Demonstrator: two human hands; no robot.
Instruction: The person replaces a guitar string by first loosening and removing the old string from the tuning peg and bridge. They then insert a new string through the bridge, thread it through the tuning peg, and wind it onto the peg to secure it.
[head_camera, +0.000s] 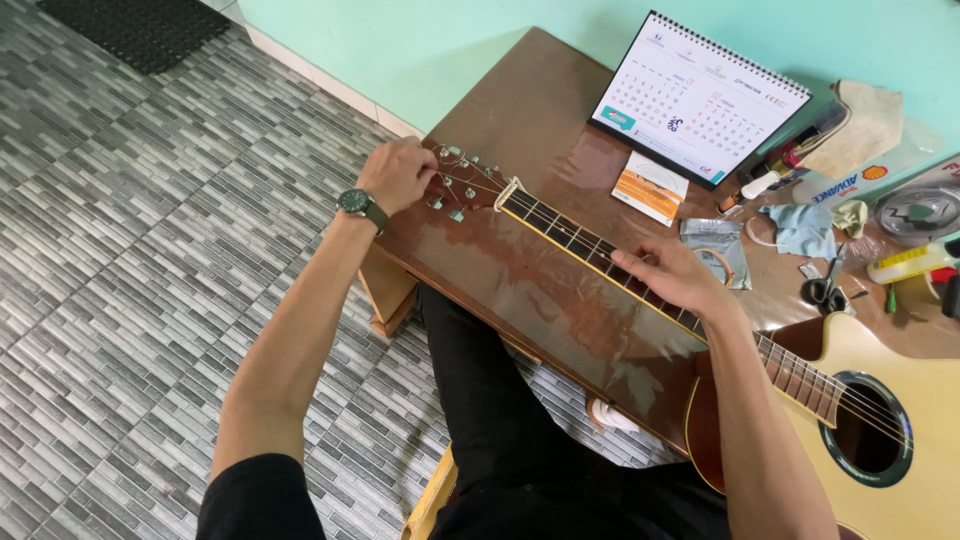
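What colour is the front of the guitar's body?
Pale cream-yellow; the guitar body shows best in the head view.

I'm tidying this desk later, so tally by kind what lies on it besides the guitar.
Desk calendar: 1
String packets, orange and silver: 2
Cloths, blue and tan: 2
Scissors: 1
Total: 6
The clutter at the right edge is too jumbled to count.

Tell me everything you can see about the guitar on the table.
The guitar is acoustic, with a pale yellow glossy top, reddish-brown sides, a dark round sound hole and a dark fretted neck with pale edging. It lies face up across the brown table, headstock toward the floor side. The headstock carries silvery tuning pegs, some with loose string ends. The left hand is at the pegs; the right hand rests on the strings mid-neck.
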